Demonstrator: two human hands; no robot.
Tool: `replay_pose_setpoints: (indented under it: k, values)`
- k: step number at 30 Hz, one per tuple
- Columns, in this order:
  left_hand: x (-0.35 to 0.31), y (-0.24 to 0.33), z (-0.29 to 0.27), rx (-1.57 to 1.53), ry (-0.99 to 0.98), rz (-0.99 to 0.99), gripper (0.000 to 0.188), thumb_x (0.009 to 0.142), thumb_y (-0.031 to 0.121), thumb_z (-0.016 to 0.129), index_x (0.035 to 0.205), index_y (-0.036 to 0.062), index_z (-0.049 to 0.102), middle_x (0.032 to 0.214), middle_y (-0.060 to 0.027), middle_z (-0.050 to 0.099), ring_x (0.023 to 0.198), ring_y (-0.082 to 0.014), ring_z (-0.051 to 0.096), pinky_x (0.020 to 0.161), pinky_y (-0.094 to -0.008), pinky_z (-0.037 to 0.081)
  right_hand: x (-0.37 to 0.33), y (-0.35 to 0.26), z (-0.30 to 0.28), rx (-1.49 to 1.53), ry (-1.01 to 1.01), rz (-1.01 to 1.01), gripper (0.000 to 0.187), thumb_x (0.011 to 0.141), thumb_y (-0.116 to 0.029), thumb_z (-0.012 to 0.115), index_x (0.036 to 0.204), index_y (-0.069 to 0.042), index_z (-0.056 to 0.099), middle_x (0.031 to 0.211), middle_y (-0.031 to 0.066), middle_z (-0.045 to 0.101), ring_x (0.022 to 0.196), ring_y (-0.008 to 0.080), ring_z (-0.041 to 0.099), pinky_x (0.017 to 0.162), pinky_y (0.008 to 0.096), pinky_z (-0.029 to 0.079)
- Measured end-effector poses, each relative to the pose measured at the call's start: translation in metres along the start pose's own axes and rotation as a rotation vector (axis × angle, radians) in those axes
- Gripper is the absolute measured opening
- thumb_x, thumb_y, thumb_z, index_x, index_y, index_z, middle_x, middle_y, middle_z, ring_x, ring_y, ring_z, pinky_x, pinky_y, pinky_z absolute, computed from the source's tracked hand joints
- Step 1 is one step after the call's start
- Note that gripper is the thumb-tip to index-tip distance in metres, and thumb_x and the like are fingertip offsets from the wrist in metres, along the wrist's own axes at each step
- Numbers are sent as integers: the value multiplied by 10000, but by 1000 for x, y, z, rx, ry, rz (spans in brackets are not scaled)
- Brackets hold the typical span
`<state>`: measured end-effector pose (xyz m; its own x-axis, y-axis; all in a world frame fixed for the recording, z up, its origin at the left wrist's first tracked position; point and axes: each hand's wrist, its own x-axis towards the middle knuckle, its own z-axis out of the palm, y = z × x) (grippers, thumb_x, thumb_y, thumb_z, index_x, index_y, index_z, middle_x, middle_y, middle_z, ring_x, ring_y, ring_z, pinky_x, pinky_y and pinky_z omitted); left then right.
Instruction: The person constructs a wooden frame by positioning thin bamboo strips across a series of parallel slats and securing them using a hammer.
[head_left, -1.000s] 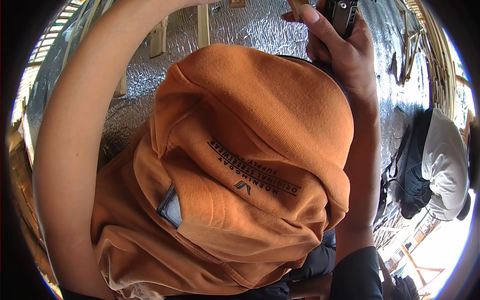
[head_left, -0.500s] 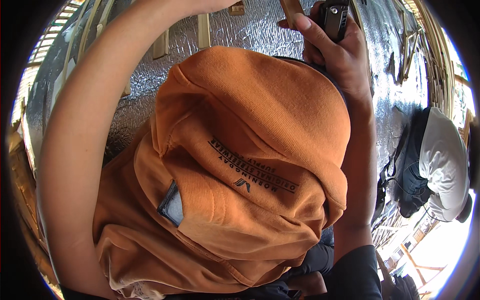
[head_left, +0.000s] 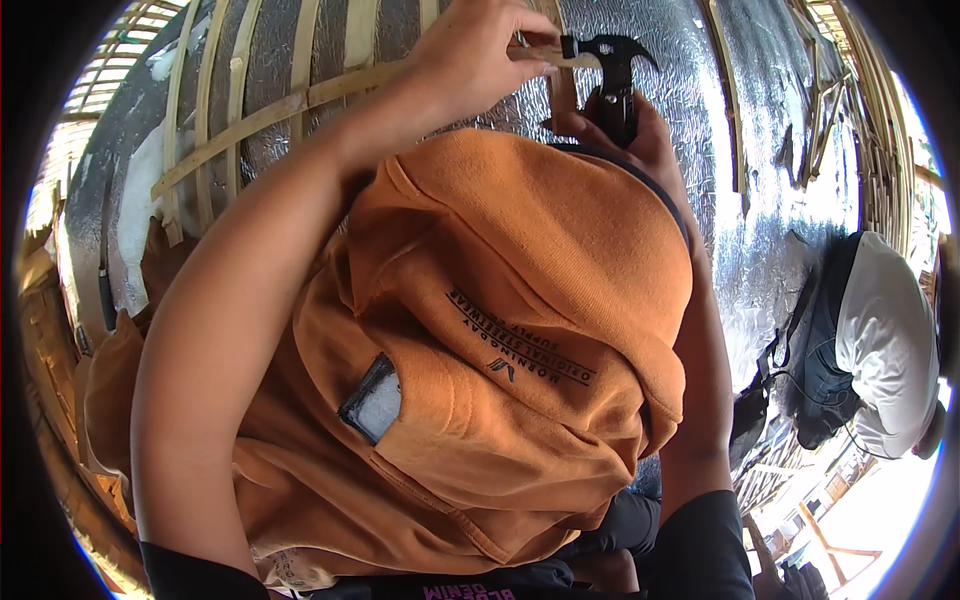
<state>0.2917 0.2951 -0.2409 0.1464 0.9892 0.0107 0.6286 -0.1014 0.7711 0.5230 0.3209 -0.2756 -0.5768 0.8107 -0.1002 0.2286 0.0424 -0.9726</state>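
My right hand (head_left: 645,135) is wrapped around a black claw hammer (head_left: 617,75), just below its head, at the upper right of centre. The hammer's claw points right and its striking face points left. Close to that face, my left hand (head_left: 490,50) has its fingers bent and pinched at a thin wooden slat (head_left: 330,90). The slat runs from the left, passes behind my left wrist and shows again beyond my fingertips. Whether those fingers also hold something small, I cannot make out. A brown upright strip of wood (head_left: 562,100) stands by the hammer.
Orange cloth of a sweatshirt (head_left: 520,230) fills the middle, between my forearms. Several upright slats (head_left: 238,90) cross silver foil sheeting (head_left: 690,90) beyond it. At the right, another person in a pale top (head_left: 880,340) is bent over. Long wooden strips (head_left: 885,130) lie at the far right.
My left hand has come down and right into fuller view, and the long slat now shows with it. The hammer's head has come into view. The orange cloth has shifted slightly.
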Motion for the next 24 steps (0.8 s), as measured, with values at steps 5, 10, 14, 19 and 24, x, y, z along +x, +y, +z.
replay_pose_setpoints:
  k: [5, 10, 14, 19, 24]
  values:
    - [-9, -25, 21, -48, 223, 146, 242, 842, 96, 749, 1044, -30, 705, 964, -132, 699, 874, -256, 699, 747, -352, 539, -6, 7, 18, 6, 52, 69, 501, 791, -298, 857, 1107, -4, 600, 863, 44, 678, 779, 116, 626, 733, 282, 510]
    - [-11, -28, 27, 108, 256, 229, 235, 855, 138, 734, 1023, -21, 692, 955, -126, 675, 856, -314, 673, 761, -376, 525, -5, 19, 14, -52, 80, 69, 444, 787, -271, 853, 1056, -15, 608, 839, 38, 654, 776, 103, 608, 725, 284, 499]
    - [-14, -33, 33, 156, 270, 241, 215, 868, 144, 715, 1019, -7, 691, 971, -122, 655, 865, -330, 654, 766, -399, 519, -5, 29, 14, 36, 79, 5, 432, 785, -267, 850, 1045, -16, 614, 838, 34, 644, 778, 109, 601, 727, 291, 495]
    - [-21, -40, 36, 355, 300, 398, 180, 878, 137, 692, 1029, 41, 708, 1065, -67, 633, 1028, -263, 612, 861, -382, 534, -2, 29, 12, -145, 89, 130, 443, 774, -279, 854, 1047, -20, 622, 856, 44, 658, 778, 115, 607, 731, 294, 499]
    - [-32, -43, 33, 449, 277, 439, 227, 876, 155, 697, 1078, 55, 711, 1129, -52, 621, 1120, -240, 567, 948, -374, 512, -1, 34, 15, -164, 104, 78, 429, 777, -261, 851, 1045, -12, 626, 856, 58, 668, 769, 127, 611, 712, 301, 504]
